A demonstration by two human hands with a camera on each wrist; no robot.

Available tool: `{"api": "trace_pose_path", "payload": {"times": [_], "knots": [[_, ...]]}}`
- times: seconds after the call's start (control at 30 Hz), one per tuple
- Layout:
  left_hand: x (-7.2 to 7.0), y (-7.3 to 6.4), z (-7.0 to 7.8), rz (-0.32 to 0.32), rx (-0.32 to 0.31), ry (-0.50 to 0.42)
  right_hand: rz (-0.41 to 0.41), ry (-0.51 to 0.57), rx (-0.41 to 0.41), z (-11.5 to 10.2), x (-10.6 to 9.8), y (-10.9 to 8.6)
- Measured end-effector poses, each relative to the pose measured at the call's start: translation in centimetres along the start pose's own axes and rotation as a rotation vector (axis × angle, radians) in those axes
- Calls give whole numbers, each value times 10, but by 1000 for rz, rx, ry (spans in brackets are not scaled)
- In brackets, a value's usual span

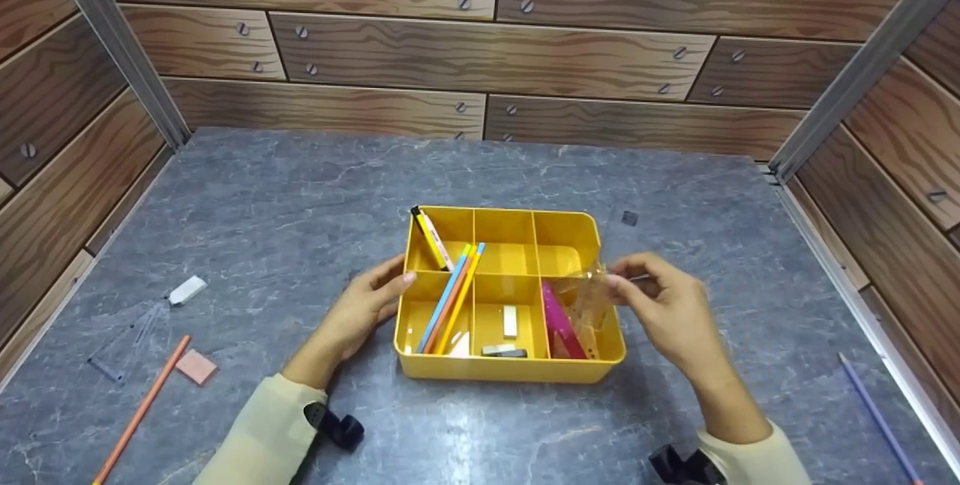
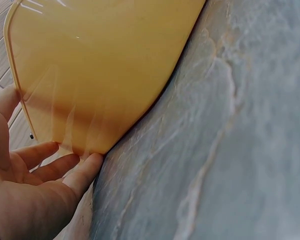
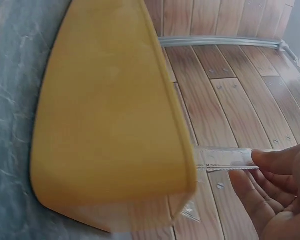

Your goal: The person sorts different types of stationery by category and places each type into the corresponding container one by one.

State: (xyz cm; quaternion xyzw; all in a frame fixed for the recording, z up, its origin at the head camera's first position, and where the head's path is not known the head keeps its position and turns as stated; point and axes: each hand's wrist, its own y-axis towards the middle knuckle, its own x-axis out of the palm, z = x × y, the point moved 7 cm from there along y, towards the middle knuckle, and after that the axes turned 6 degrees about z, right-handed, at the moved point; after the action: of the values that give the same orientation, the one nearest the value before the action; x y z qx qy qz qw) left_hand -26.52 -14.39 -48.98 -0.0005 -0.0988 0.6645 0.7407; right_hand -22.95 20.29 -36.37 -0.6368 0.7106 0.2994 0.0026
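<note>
A yellow compartment box [image 1: 504, 369] stands mid-table. My left hand [image 1: 367, 306] holds its left side, thumb at the rim and fingertips [image 2: 92, 162] against the outer wall. With thumb and fingers my right hand [image 1: 667, 312] pinches a clear plastic ruler [image 3: 225, 158] at the right rim; its far part is over the front right compartment. In that compartment leans a magenta ruler [image 1: 562, 324]. Coloured pencils [image 1: 450, 301] slant in the front left compartment, and a white eraser [image 1: 510, 321] lies with small grey pieces [image 1: 504, 351] in the front middle one.
Two pens [image 1: 431, 239] lean in the back left compartment. On the left lie a white eraser [image 1: 187, 290], a clear set square [image 1: 131, 342], a pink eraser [image 1: 196, 367] and an orange pencil [image 1: 142, 408]. At far right is a purple pencil [image 1: 877, 414]. Wood-patterned walls [image 1: 480, 58] enclose the table.
</note>
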Motion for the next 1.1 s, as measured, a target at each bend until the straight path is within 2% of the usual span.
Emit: {"api": "trace_pose_path", "payload": {"times": [0.13,0.3,0.47,0.57,0.87,1.1], "knots": [[1,0,1,-10,3,-6,-54,-35,27,7,11,-3],[3,1,2,-19,9,-24,-111,-160,48,14,20,-6],[3,2,2,-7,13,-23,-171,-235,75,18,27,-9],[2,2,1,0,9,-23,-190,-307,65,18,29,-11],[1,0,1,5,1,-19,-211,-530,35,15,22,-10],[1,0,0,-9,8,-18,-194,-579,45,17,9,-8]]}}
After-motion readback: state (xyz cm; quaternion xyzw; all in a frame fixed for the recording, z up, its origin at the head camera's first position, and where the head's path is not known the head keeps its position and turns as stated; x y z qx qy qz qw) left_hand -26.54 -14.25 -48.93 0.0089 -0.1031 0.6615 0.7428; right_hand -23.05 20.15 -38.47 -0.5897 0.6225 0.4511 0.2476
